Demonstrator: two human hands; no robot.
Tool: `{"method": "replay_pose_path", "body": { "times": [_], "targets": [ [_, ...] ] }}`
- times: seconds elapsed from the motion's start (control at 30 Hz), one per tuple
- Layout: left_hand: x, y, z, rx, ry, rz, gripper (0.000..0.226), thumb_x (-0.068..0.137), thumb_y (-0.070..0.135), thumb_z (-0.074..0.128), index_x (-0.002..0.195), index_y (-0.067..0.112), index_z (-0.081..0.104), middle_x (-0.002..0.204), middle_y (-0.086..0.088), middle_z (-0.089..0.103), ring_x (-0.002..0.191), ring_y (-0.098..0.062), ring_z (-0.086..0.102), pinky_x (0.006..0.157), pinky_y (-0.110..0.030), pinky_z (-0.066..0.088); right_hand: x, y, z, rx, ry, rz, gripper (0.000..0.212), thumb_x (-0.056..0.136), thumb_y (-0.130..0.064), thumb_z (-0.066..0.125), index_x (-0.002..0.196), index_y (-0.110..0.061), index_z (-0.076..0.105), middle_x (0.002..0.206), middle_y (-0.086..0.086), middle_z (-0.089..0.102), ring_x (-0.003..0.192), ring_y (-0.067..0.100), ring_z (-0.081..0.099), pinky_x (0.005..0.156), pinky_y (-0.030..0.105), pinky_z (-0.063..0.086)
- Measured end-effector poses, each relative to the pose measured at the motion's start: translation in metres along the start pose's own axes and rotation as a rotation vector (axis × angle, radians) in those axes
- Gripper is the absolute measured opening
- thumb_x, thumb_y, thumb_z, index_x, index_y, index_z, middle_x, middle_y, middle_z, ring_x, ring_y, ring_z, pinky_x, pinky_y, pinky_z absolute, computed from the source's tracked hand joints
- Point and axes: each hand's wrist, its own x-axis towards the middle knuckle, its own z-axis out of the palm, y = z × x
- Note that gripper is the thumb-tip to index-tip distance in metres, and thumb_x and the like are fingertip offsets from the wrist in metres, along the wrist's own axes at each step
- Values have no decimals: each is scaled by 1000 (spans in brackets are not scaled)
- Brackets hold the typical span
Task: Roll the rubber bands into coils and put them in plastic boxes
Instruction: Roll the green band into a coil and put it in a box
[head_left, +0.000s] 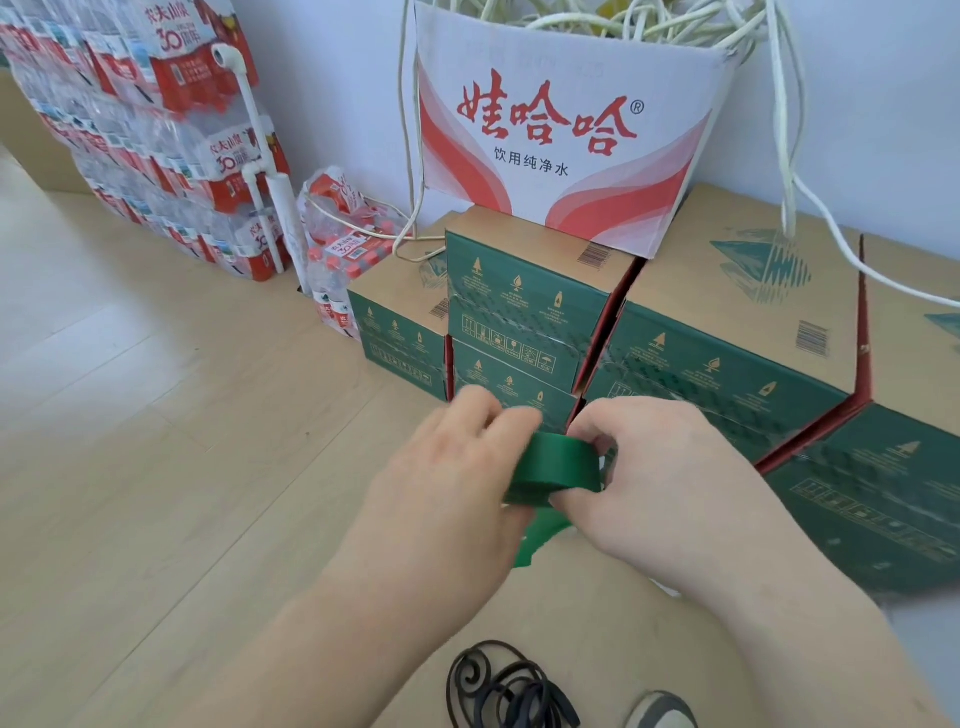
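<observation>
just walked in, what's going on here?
A person is rolling a wide green rubber band into a coil, gripped between the left hand and the right hand above a wooden floor. Most of it is wound, and a short loose tail hangs below the coil. A tangle of black rubber bands lies on the floor by a shoe. No plastic box is in view.

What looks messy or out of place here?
White cords spill out of the white carton and dangle over the green boxes. Black rubber bands lie in a loose tangle on the floor. The green rubber band coil has a tail hanging loose.
</observation>
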Motion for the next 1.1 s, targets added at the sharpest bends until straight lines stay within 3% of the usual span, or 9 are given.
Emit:
{"method": "replay_pose_path", "body": {
  "times": [0.1, 0.23, 0.37, 0.57, 0.67, 0.77, 0.87, 0.97, 1.1],
  "targets": [
    [0, 0, 4, -37, -17, -1, 30, 89, 31, 67, 116, 33, 54, 108, 12, 51, 95, -17, 55, 80, -38, 50, -1, 1, -1, -20, 34, -40, 24, 70, -40, 74, 89, -33, 62, 88, -15, 57, 87, 8, 57, 76, 34, 53],
    [1, -12, -8, -299, -78, -154, 39, 85, 25, 74, 116, 44, 60, 104, 15, 59, 86, -7, 61, 80, -36, 55, -2, 0, -7, 191, 37, -50, 32, 62, -51, 83, 86, -38, 67, 86, -16, 58, 72, 3, 55, 66, 30, 49],
    [3, -17, -22, -502, -119, -293, 36, 82, 16, 81, 103, 41, 65, 99, 19, 68, 77, -6, 69, 76, -33, 60, -1, 7, -16, 253, -109, 18, 34, 68, -53, 85, 97, -45, 69, 87, -30, 62, 74, 0, 59, 62, 18, 43],
    [4, -19, -26, -769, -122, -382, 35, 83, 5, 81, 101, 32, 67, 100, 10, 74, 82, -13, 76, 86, -45, 61, 0, 10, -22, 373, -85, -4, 25, 77, -37, 85, 95, -43, 69, 70, -6, 72, 55, 6, 62, 63, 29, 55],
    [1, -18, -16, -393, -63, -240, 32, 86, 19, 77, 107, 37, 62, 104, 16, 67, 83, -5, 69, 79, -35, 59, -2, 6, -17, 322, -52, 13, 29, 72, -37, 88, 91, -38, 67, 65, -6, 66, 58, 7, 59, 56, 29, 49],
    [-2, -11, -9, -7, 3, -25, 46, 82, 26, 74, 121, 40, 53, 111, 17, 54, 88, -11, 59, 72, -38, 54, -3, 3, -7, 139, -72, -19, 30, 73, -39, 84, 96, -37, 64, 71, -15, 55, 71, 5, 51, 61, 28, 39],
    [-2, -2, -3, 23, -11, 85, 43, 87, 30, 69, 126, 38, 51, 109, 12, 58, 91, -18, 60, 71, -39, 52, -4, -1, -6, -22, -71, -86, 29, 77, -41, 79, 99, -40, 60, 84, -15, 53, 80, 4, 49, 66, 29, 43],
    [-1, -4, -2, -87, -26, 20, 27, 92, 38, 65, 119, 37, 57, 102, 12, 61, 90, -13, 59, 76, -37, 49, -6, -1, -5, -16, -53, -143, 28, 80, -39, 76, 104, -44, 62, 89, -18, 54, 85, 3, 50, 72, 30, 48],
    [2, -15, -12, -353, -77, -165, 25, 89, 28, 74, 108, 38, 61, 95, 15, 69, 79, -5, 66, 75, -38, 56, -1, 6, -9, 239, -86, -91, 49, 84, -32, 80, 127, -46, 61, 87, -40, 53, 82, -7, 55, 67, 9, 41]
  ]
}}
